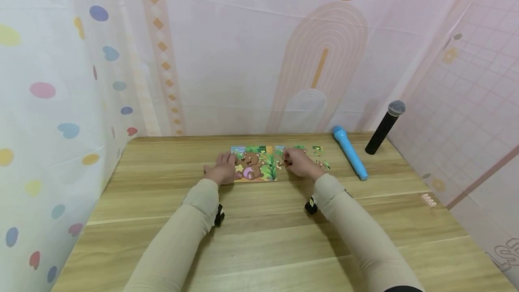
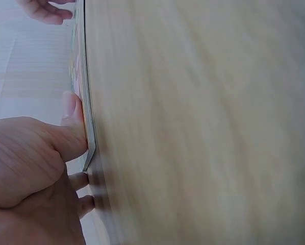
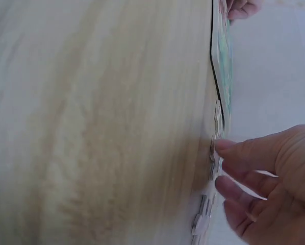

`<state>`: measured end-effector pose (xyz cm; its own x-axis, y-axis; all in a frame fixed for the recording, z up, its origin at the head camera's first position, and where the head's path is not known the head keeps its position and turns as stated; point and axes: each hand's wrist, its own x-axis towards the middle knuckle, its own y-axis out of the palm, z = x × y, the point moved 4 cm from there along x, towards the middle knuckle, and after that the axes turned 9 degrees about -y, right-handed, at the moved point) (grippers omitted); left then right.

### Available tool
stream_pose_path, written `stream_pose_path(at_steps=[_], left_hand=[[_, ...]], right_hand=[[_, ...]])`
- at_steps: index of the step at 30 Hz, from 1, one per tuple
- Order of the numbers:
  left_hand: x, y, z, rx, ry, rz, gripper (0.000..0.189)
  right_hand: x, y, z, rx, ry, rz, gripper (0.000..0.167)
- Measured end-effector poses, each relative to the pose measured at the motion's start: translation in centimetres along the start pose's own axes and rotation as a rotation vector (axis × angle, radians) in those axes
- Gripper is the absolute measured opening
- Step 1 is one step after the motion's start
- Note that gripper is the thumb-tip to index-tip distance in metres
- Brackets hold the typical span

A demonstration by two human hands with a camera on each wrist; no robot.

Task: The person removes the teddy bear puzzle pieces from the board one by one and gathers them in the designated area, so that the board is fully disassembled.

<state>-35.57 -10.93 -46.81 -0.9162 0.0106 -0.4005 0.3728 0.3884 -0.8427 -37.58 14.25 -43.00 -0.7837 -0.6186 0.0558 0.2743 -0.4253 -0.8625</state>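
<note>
A jigsaw board (image 1: pixel 265 166) with a brown bear picture lies flat near the back of the table. My left hand (image 1: pixel 222 169) rests at its left edge. In the left wrist view, the thumb (image 2: pixel 73 120) lies on the board beside the corner, and other fingertips (image 2: pixel 85 204) come down past it. To the board's right, my right hand (image 1: pixel 299 162) is over loose puzzle pieces (image 1: pixel 319 150). Its thumb and bent fingers are at the sides of one puzzle piece (image 3: pixel 212 159), mostly covered by the hand in the head view.
A light blue toy microphone (image 1: pixel 352 154) lies right of the pieces. Beyond it a black microphone with a silver mesh head (image 1: pixel 385 127) stands tilted near the back right corner. Patterned curtains (image 1: pixel 227 57) border the back and sides of the wooden table (image 1: pixel 259 238).
</note>
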Motion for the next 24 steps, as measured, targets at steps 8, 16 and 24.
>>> stream_pose_path(at_steps=[8, 16, 24], left_hand=[[0.6, 0.3, 0.2, 0.018, 0.004, 0.008, 0.035], [0.0, 0.1, -0.4, -0.032, 0.029, 0.016, 0.034], [-2.8, -0.9, -1.6, -0.113, -0.034, 0.054, 0.067]], right_hand=[[0.3, 1.3, 2.3, -0.009, -0.057, 0.052, 0.037], [0.6, 2.7, 3.2, 0.002, -0.037, 0.107, 0.041], [1.0, 3.0, 3.6, 0.023, -0.038, 0.128, 0.043]])
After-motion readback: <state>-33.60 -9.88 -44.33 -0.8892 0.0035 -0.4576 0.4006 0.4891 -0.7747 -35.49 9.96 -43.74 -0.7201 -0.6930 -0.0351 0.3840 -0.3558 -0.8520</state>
